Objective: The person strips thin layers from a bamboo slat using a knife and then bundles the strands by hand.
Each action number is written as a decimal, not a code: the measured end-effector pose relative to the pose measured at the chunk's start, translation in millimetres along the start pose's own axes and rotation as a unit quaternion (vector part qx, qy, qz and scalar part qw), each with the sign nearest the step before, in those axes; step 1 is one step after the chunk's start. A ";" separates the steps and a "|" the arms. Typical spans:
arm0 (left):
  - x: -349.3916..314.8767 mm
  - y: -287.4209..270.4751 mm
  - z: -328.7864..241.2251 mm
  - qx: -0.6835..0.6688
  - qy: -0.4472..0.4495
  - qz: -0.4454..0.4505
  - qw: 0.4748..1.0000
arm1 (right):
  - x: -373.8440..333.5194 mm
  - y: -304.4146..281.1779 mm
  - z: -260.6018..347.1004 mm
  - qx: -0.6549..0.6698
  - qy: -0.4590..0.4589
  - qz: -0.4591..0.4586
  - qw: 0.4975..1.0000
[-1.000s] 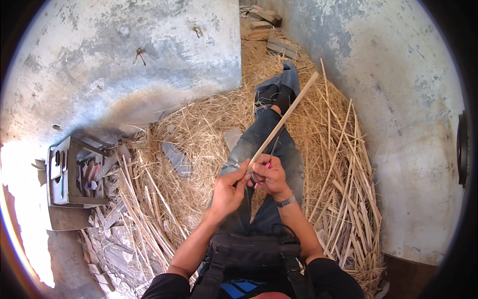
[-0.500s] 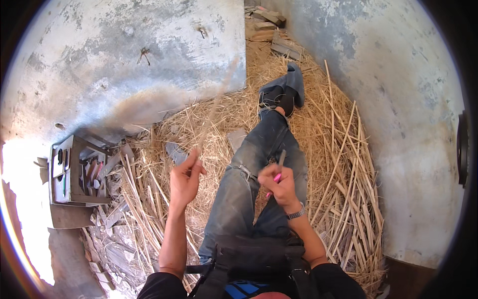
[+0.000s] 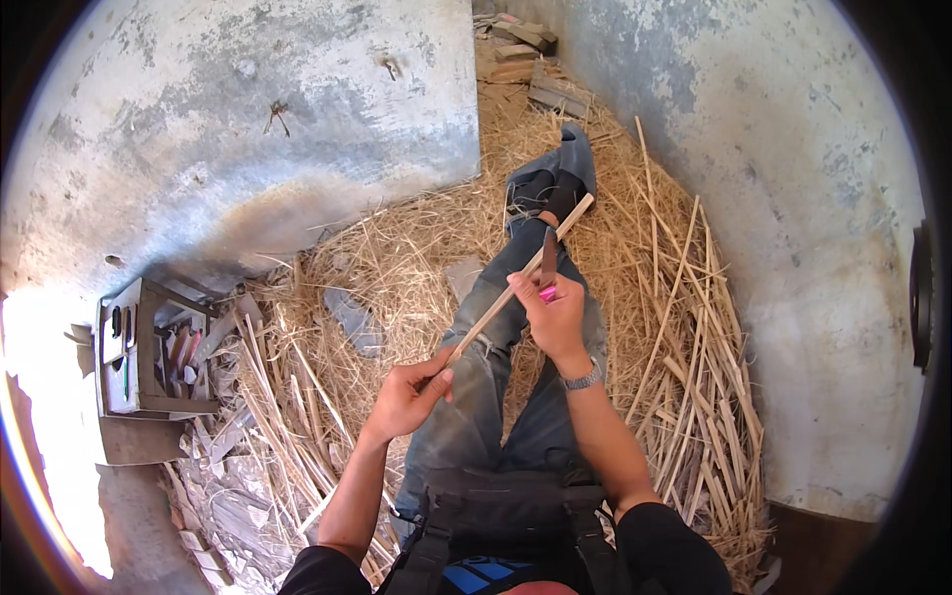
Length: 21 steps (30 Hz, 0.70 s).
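Observation:
Between thumb and fingers, my left hand (image 3: 407, 399) pinches the lower end of a thin wooden strip (image 3: 487, 319), likely split bamboo. The strip slants up and to the right over my legs, its far end near my ankles. My right hand (image 3: 555, 319) is closed around a knife with a bit of pink handle (image 3: 547, 294) showing. The knife's dark, brownish blade (image 3: 549, 256) points away from me and lies against the strip. The thumb of my right hand touches the strip too. Most of the handle is hidden by my fingers.
My outstretched legs (image 3: 466, 397) lie on straw-like shavings (image 3: 416, 238). Long strips (image 3: 694, 397) are heaped at the right, more (image 3: 278, 397) at the left. A small wooden cabinet (image 3: 178, 402) with tools stands at the left. Walls (image 3: 793, 248) rise on both sides; bricks (image 3: 521, 50) lie far back.
The strip has swung from upright down to the right, across my legs. My left hand moved lower and rightward; my right hand moved up, bringing the knife against the strip.

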<state>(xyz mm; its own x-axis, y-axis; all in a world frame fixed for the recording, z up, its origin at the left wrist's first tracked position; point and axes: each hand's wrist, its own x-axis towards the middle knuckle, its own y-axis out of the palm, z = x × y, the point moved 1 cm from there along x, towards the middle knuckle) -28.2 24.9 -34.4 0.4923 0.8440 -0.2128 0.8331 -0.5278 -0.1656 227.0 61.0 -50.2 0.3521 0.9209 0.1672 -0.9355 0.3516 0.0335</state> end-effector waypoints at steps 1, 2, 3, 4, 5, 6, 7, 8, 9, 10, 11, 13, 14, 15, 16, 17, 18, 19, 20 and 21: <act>-0.3 -3.9 3.3 0.020 0.002 0.001 1.000 | 1.9 -2.6 -1.5 0.000 0.040 -0.010 0.999; -0.4 -6.2 6.4 0.038 0.004 0.002 0.999 | 4.8 -5.0 -1.9 0.000 0.041 -0.010 0.999; -0.6 -7.9 9.1 0.038 0.003 0.002 0.999 | 8.1 -7.4 -2.8 0.017 0.050 -0.024 0.998; -1.0 -9.5 11.7 0.050 0.003 -0.005 0.999 | 10.3 -9.1 -4.1 0.034 0.058 -0.038 0.997; -0.5 -9.2 15.2 0.062 0.002 -0.010 0.998 | 10.7 -11.3 -7.0 0.005 0.045 -0.045 0.998; 1.7 -8.9 17.9 0.060 0.001 -0.010 0.998 | 11.2 -10.9 -12.1 0.004 0.047 -0.045 0.998; 5.1 -9.2 20.6 0.076 -0.018 -0.011 0.997 | 11.7 -9.4 -18.2 -0.045 0.009 -0.046 0.998; 8.3 -7.8 23.9 0.091 -0.035 -0.011 0.995 | 11.4 -10.5 -24.9 -0.096 -0.029 -0.048 0.994; 9.9 -6.7 35.4 0.091 -0.034 -0.013 0.995 | 9.7 -11.9 -38.5 -0.095 -0.031 -0.046 0.994; 11.7 -4.3 54.3 0.070 -0.046 -0.023 0.996 | 5.5 -15.2 -56.1 -0.150 -0.005 -0.028 0.988; 15.7 -1.8 66.9 0.047 -0.056 -0.032 0.997 | 3.9 -20.3 -74.1 -0.205 0.022 -0.012 0.978; 19.8 2.2 70.2 0.065 -0.085 -0.026 0.994 | 3.0 -29.0 -95.1 -0.248 0.023 -0.017 0.968; 22.3 2.0 70.8 0.084 -0.114 -0.021 0.990 | 5.5 -31.5 -101.0 -0.288 0.024 -0.023 0.957; 24.2 1.3 72.1 0.085 -0.111 -0.021 0.990 | 10.6 -34.4 -106.9 -0.288 0.022 -0.024 0.957; 25.7 0.8 74.0 0.079 -0.115 -0.021 0.990 | 18.0 -38.0 -111.8 -0.337 -0.007 -0.051 0.940; 25.9 0.3 75.1 0.072 -0.121 -0.020 0.990 | 23.1 -40.2 -114.7 -0.384 -0.033 -0.076 0.920; 28.1 -0.4 76.0 0.073 -0.121 -0.019 0.990 | 29.1 -43.3 -117.8 -0.384 -0.032 -0.077 0.919; 31.5 -0.6 76.5 0.076 -0.114 -0.009 0.991 | 35.5 -47.5 -120.6 -0.385 -0.018 -0.085 0.919; 33.1 -1.0 77.9 0.079 -0.108 -0.001 0.991 | 38.7 -47.0 -122.9 -0.386 -0.004 -0.090 0.918; 34.2 1.2 79.9 0.079 -0.109 -0.001 0.991 | 33.6 -37.2 -126.7 -0.352 -0.060 -0.096 0.929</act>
<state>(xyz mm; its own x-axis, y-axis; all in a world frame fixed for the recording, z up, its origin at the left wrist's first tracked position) -30.5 45.5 -118.8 0.4102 0.8136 -0.4122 0.7759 -0.5488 -0.3111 277.1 100.2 -170.7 0.4661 0.8188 0.3350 -0.5900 0.5699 -0.5720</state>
